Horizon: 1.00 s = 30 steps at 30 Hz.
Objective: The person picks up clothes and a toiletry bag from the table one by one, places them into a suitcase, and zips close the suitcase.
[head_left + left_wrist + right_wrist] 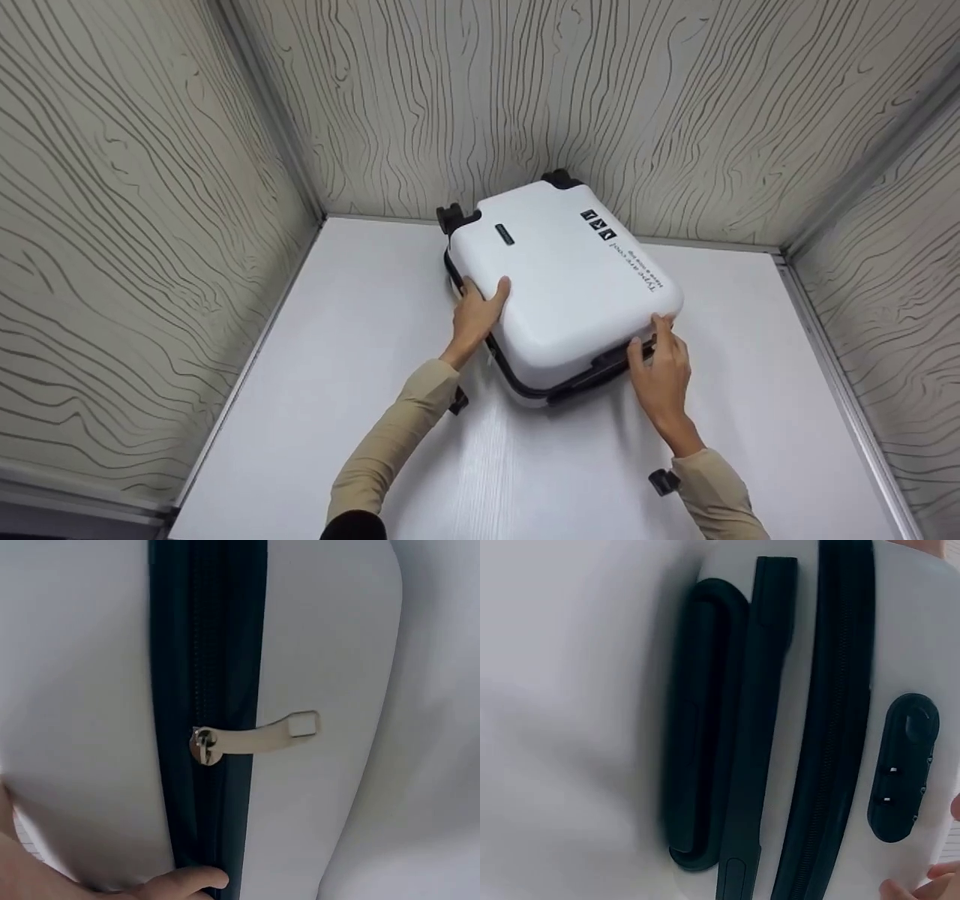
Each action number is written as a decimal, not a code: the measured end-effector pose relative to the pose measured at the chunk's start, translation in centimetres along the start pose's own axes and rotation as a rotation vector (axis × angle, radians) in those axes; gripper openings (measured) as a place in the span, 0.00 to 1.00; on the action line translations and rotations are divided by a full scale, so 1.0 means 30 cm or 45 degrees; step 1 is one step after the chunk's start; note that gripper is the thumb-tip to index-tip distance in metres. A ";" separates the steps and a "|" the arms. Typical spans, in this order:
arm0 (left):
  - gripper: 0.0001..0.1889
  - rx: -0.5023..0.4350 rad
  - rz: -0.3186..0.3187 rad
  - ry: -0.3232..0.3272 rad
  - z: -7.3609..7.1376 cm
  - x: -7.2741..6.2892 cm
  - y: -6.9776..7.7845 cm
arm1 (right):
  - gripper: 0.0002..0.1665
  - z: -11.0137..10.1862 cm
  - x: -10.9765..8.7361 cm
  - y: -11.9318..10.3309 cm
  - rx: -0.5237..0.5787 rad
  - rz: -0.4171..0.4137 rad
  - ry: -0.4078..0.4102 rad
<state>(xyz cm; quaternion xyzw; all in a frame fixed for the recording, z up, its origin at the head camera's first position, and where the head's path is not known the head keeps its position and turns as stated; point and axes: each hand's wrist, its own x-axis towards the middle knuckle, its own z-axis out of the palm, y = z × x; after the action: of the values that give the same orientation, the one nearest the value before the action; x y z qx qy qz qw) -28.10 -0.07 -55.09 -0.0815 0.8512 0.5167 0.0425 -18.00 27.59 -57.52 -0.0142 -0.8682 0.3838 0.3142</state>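
A white hard-shell suitcase [562, 277] lies turned at an angle on the white surface, black wheels toward the back wall. My left hand [475, 315] is at its left edge, thumb on the top shell and a finger reaching the black zipper band [214, 825]. Just above that finger sits a metal zipper pull [255, 739]. At the near right corner, my right hand [666, 375] touches the shell with fairly straight fingers. The right wrist view shows a black carry handle [739, 765], a combination lock [904, 769] and some fingertips [922, 889] at the lower right.
Wood-grain panels [480, 97] stand at the back and on both sides of the white tabletop [300, 375]. Grey metal strips [262, 97] run along their joints. The suitcase's far wheels [561, 178] are close to the back panel.
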 end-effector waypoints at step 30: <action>0.58 -0.057 0.062 0.014 -0.003 -0.020 0.021 | 0.29 -0.027 0.027 -0.011 0.055 -0.006 -0.147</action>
<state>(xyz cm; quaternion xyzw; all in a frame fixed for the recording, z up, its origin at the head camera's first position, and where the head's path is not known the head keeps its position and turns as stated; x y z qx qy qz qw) -27.61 0.19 -54.41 -0.0647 0.8413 0.5361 0.0233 -18.13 28.09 -56.45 0.0168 -0.8764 0.4018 0.2648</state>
